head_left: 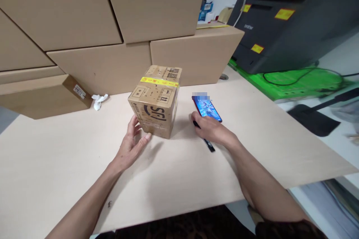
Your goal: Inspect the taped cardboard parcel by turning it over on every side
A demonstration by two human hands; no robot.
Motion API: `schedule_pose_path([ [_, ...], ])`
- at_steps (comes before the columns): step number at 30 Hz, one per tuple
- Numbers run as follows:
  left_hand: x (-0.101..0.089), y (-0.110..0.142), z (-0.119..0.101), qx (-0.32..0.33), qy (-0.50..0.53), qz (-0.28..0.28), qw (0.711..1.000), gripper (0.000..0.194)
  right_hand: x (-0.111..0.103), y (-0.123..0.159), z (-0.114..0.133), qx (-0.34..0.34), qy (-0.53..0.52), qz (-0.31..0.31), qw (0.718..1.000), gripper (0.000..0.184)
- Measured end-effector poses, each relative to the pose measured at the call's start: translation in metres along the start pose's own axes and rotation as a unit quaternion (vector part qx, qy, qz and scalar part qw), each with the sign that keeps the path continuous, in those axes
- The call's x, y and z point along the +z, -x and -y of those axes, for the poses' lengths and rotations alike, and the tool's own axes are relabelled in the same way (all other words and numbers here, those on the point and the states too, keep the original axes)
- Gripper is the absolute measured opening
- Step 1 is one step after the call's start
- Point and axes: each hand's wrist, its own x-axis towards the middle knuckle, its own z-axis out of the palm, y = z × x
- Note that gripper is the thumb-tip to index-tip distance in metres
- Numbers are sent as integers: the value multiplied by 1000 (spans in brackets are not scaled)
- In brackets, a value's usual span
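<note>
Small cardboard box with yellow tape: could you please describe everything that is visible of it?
The small box looks like brown cardboard, scuffed, closed, with black printing, including large "SF" letters on its near side. Yellow tape crosses its top. It stands on the table, before larger boxes. The left hand cups its lower left, seemingly touching.

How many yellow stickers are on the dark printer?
3: one sticker on the printer at upper left, another at upper right, a third lower, between them. Sides out of view may hide more.
</note>
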Motion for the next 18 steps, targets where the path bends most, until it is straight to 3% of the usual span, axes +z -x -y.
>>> schedule_pose_path([
  [3, 2, 0, 0, 2, -1, 6, 1000, 90, 5, -17, -9, 29, -50, -136, 989, 41],
  [5, 4, -2, -1, 8, -9, 11, 1000, 88, 11, -26, -16, 8, -142, -256, 956, 37],
  [6, 4, -3, -2, 17, -14, 15, 1000, 85, 15, -30, -18, -12, -195, -284, 939, 33],
  [9, 6, -7, -2, 61, -35, 35, 997, 78, 31, -32, -11, -78, -328, -243, 910, 34],
  [14, 7, -8, 1, 86, -64, 79, 991, 88, 55, -21, 19, -182, -419, -137, 879, 68],
  [18, 4, -3, 1, 132, -67, 71, 986, 103, 54, -12, 26, -218, -478, -124, 842, 52],
])
